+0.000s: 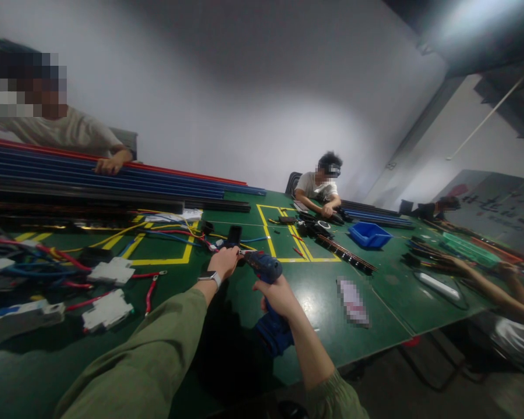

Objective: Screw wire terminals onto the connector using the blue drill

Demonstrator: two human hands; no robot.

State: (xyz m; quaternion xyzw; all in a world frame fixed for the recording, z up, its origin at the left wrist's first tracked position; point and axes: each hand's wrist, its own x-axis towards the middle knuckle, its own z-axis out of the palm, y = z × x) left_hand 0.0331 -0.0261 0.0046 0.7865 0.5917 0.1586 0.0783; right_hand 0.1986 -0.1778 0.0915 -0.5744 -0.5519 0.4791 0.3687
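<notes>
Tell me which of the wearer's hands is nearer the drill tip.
Left. The left hand is close beside the drill tip, though contact is hard to tell. The right hand is farther back, wrapped around the drill.

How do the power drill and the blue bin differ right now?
The power drill is gripped in the right hand; the blue bin rests on the green table. The drill is pistol-shaped; the bin is an open-topped tray. The drill is darker, the bin brighter. Both look blue.
</notes>
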